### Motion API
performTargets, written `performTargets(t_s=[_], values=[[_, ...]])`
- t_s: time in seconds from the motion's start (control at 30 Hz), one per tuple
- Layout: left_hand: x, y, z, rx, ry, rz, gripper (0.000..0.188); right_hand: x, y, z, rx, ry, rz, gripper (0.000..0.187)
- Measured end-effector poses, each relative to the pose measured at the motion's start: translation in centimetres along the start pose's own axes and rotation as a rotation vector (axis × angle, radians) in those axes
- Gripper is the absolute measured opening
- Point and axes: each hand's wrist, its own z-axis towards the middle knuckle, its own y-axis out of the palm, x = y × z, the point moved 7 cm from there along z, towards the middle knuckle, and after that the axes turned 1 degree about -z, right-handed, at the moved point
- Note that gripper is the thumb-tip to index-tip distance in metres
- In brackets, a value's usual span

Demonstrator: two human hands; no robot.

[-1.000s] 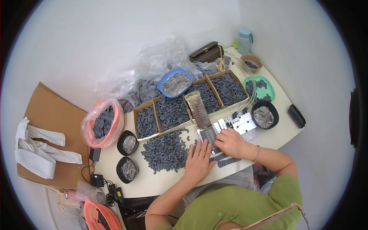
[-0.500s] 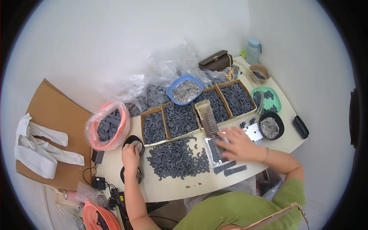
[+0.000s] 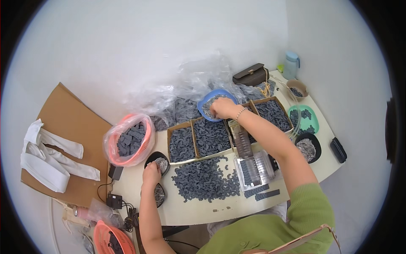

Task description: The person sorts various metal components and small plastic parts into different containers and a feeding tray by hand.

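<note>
My right hand (image 3: 223, 109) reaches over the divided box into a blue bowl (image 3: 200, 106) of thin silvery metal pins (image 3: 210, 100). Its fingers are bent together down among the pins. At the left side of the table, my left hand (image 3: 152, 173) is at the edge of a black dish (image 3: 165, 170) of similar pins, its fingers drawn together; what is in them is hidden. Below my right forearm stands a clear plastic fixture (image 3: 265, 166) with a ribbed column of dark pieces. Two dark linked strips (image 3: 267, 195) lie in front of it.
A cardboard box (image 3: 180, 162) with several compartments holds small dark grey pieces. More pieces (image 3: 203, 180) lie loose before it. Around stand a second black dish (image 3: 163, 200), a pink basket (image 3: 111, 146), a green tray (image 3: 314, 120) and a black bowl (image 3: 316, 153). Cables (image 3: 129, 216) hang at left.
My right hand has left the clear fixture and moved up and left into the blue bowl. My left hand stays at the black dish. The whole view has shifted slightly.
</note>
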Motion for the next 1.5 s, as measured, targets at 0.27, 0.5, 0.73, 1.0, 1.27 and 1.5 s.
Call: performTargets(t_s=[0.27,0.5,0.73,1.0,1.27,1.5], values=[[0.2,-0.2,0.2,-0.019,0.037,0.013,0.011,0.5,1.0,0.5,0.087,-0.094,-0.186,0.011],[5.4,-3.3,-1.2,0.234,0.05,-0.083,0.007,2.0,-0.1,-1.2,0.183,0.006,-0.09,0.014],[26.6,-0.9,-8.4,0.076,0.678,-0.648,0.012,2.6,-1.6,-2.4,0.257,0.064,-0.211,0.01],[32.3,1.6,-10.4,0.174,0.851,-0.404,0.019,2.6,-5.9,-9.2,0.456,0.041,0.047,0.013],[32.0,1.6,-11.8,0.235,0.901,-0.291,0.037,-4.1,0.2,-21.7,0.102,-0.198,0.196,0.015],[29.3,2.1,-10.2,0.132,0.68,-0.452,0.041,-6.1,2.0,-25.0,0.349,-0.256,0.037,0.014]])
